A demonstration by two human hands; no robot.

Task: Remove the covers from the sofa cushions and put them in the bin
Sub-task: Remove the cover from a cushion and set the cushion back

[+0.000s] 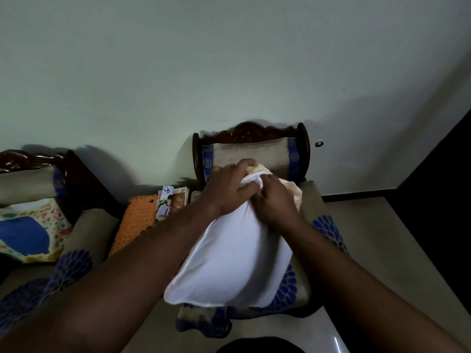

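Cushion in its white cover lies on the armchair seat; the left hand and right hand both pinch the cover's far open edge, cream filling showing. Best peel the mouth back evenly while pinning the filling.

Pale wall fills upper view, small dark fitting on it at right. Carved dark wooden chair back against wall, blue patterned bands at both sides. Orange textured mat on surface left of chair, stack of printed papers just beside it, top sheet hand-marked, possibly "CB". Patterned cloth with blue shape on second seat far left. Glossy pale floor at right, dark panel along right edge.
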